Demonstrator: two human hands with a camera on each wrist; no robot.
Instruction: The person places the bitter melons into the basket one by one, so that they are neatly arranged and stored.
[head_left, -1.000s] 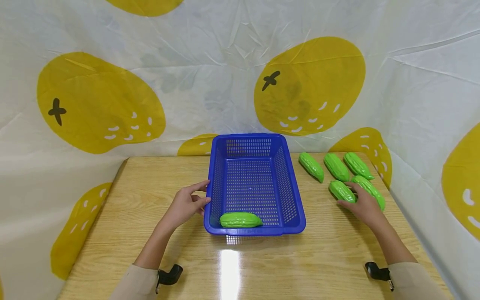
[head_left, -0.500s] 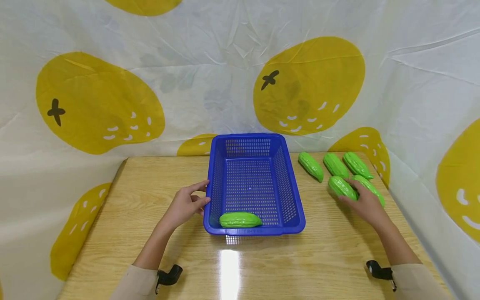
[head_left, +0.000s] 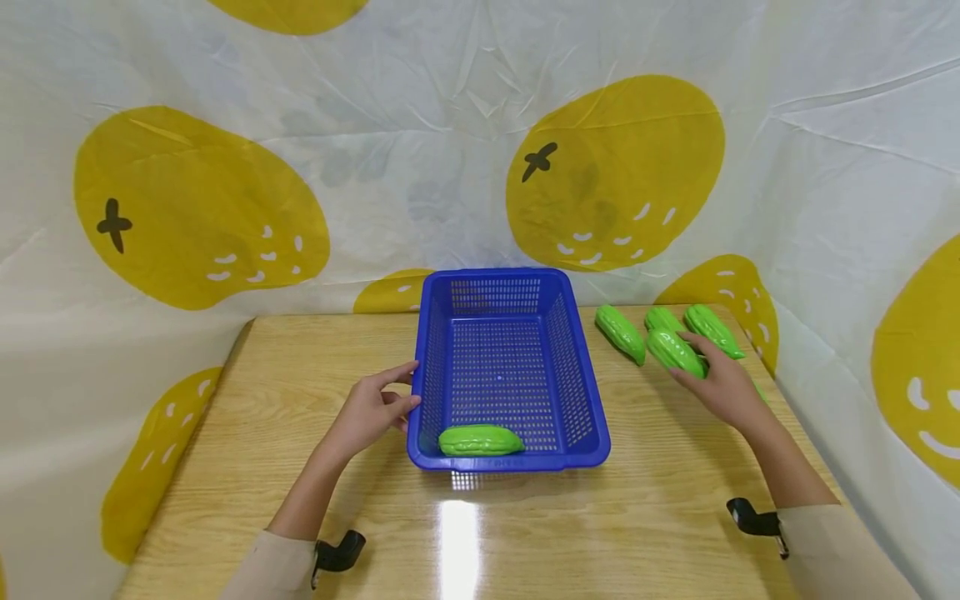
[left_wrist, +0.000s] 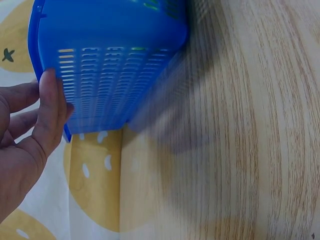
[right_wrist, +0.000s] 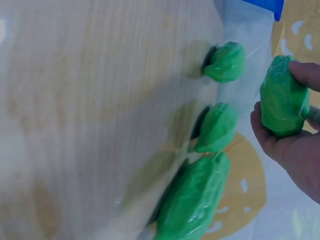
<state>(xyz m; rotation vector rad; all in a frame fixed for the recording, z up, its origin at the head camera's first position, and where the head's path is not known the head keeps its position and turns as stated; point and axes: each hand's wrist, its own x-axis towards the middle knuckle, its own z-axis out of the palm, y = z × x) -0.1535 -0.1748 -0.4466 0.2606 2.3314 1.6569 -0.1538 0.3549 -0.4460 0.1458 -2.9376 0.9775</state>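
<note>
A blue perforated plastic basket (head_left: pixel 510 462) stands on the table, with one glossy green bitter melon (head_left: pixel 482 440) lying along its near side. My left hand (head_left: pixel 371 410) grips the basket's left rim; in the left wrist view, fingers (left_wrist: pixel 48 97) press against the outer wall. My right hand (head_left: pixel 723 387) holds another bitter melon (head_left: pixel 675 352) between thumb and fingers, lifted off the table in the right wrist view (right_wrist: pixel 284 97). More lie close behind it: one on the left (head_left: pixel 620 333), one partly covered (head_left: pixel 662 318), one on the right (head_left: pixel 712 331). Another is almost hidden behind my right hand.
The wooden table (head_left: pixel 315 350) ends at a white cloth (head_left: pixel 405 200) printed with yellow fruit, hanging behind and to both sides. A black wrist mount (head_left: pixel 341 550) sits at the left sleeve, another (head_left: pixel 752 517) at the right one.
My right hand has raised its bitter melon off the table and shifted it away from me, now overlapping the back row. My left hand and the basket stay put.
</note>
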